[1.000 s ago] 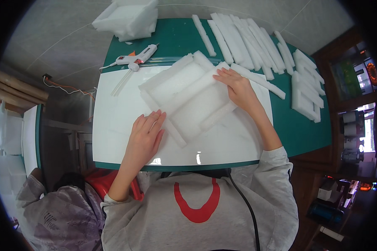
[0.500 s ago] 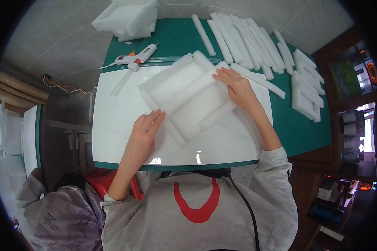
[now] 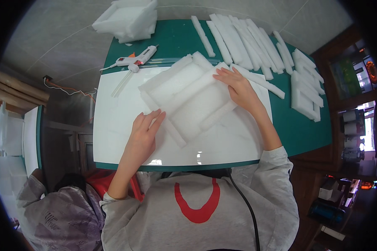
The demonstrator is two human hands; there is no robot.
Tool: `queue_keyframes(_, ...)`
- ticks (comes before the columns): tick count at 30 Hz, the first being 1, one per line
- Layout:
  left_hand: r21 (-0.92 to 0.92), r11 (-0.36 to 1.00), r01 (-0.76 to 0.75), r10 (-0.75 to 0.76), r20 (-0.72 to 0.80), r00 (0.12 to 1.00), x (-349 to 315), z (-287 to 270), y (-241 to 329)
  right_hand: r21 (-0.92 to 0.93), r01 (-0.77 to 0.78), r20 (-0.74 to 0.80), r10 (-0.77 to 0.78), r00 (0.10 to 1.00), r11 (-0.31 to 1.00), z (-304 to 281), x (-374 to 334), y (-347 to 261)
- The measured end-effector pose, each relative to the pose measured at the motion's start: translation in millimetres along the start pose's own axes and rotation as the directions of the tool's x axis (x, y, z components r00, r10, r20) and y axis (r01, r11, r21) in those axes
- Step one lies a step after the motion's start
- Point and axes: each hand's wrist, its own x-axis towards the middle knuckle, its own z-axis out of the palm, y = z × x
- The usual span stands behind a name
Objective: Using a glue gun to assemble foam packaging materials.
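A white foam tray (image 3: pixel 199 109) lies turned at an angle on a glossy white board (image 3: pixel 113 142). Foam strips form its walls, and a divider strip (image 3: pixel 192 88) crosses its middle, splitting it into two compartments. My left hand (image 3: pixel 143 134) grips the tray's left side, fingertips together at the near-left end of the divider. At the divider's far-right end, my right hand (image 3: pixel 241 90) is closed with its fingers over the foam. Both thumbs are mostly hidden.
A white glue gun (image 3: pixel 138 56) with glue sticks (image 3: pixel 122 83) lies at the back left. Behind it sits a foam stack (image 3: pixel 127 21). Loose foam strips (image 3: pixel 243 42) and notched foam pieces (image 3: pixel 306 88) cover the green mat (image 3: pixel 310 136). Another person (image 3: pixel 67 213) is at lower left.
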Motion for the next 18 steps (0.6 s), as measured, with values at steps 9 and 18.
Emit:
queue_keyframes(9, 0.084, 0.996, -0.028, 0.027, 0.009, 1.0, 2, 1, -1, -0.16, 0.05, 0.033, -0.045, 0.998, 0.986, 4, -3, -2)
queue_keyframes(18, 0.077, 0.997, -0.029, 0.028, 0.02, 0.999, 5, 7, 0, -0.165, 0.032, 0.037, -0.026, 0.999, 0.986, 11, -5, -1)
